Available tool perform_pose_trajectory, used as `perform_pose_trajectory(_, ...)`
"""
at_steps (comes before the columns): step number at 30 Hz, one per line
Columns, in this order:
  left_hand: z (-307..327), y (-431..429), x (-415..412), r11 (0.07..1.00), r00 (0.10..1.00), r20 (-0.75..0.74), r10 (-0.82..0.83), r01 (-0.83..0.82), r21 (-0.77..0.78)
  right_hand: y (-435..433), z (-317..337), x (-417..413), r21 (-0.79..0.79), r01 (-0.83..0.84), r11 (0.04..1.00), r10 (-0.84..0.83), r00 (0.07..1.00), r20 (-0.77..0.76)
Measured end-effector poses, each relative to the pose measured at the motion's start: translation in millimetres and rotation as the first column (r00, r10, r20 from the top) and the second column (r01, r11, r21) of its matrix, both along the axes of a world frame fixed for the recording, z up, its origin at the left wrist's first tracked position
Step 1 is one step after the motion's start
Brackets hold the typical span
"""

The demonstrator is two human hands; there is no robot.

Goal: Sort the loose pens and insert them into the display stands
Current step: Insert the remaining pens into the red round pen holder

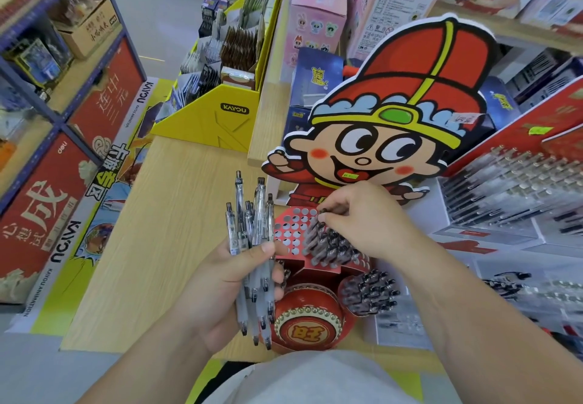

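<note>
Head view. My left hand (pixel 217 290), near centre, clasps an upright bundle of clear-barrelled, black-tipped pens (pixel 252 230). My right hand (pixel 362 217) pinches one dark-topped pen (pixel 320 222) at the red perforated cardboard display stand (pixel 291 230), just right of the bundle, on the pale wooden counter (pixel 157 230).

Stationery shop: stocked shelves (pixel 47 66), boxed goods (pixel 318 9), pen displays (pixel 511 189).
</note>
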State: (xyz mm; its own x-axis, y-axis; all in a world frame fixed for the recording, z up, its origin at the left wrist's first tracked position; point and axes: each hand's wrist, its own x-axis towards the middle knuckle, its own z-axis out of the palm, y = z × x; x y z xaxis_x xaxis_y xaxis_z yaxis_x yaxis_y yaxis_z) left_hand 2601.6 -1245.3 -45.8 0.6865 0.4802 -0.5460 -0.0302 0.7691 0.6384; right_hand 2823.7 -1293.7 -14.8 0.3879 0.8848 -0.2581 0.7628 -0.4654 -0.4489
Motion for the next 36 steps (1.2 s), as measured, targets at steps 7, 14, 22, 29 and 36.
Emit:
perform_pose_trajectory(7, 15.4, -2.6, 1.4, 0.985, 0.981, 0.1, -0.169, 0.163, 0.062, -9.7, 29.3, -9.1, 0.266, 0.311, 0.913, -0.187, 0.895, -0.405)
perform_pose_trajectory(14, 25.6, -10.4, 16.9, 0.962, 0.959, 0.114, -0.259, 0.245, 0.119, -24.1, 35.8, -26.3, 0.12, 0.361, 0.925, -0.188, 0.708, -0.681)
perform_pose_trajectory(22, 31.8, -18.3, 28.8, 0.979, 0.98, 0.06, -0.188, 0.181, 0.096, -32.6, 31.1, -19.9, 0.094, 0.446, 0.89, -0.224, 0.608, -0.762)
perform_pose_trajectory(29, 29.2, -18.6, 35.0, 0.996, 0.998, -0.024, -0.054, 0.056, 0.071, -31.4, 34.6, -13.2, 0.143, 0.523, 0.84, -0.221, 0.571, -0.79)
perform_pose_trajectory(36, 24.1, -13.3, 36.7, 0.988, 0.987, -0.042, 0.155, -0.154, 0.005, -32.9, 39.6, -8.0, 0.331, 0.593, 0.734, -0.104, 0.58, -0.808)
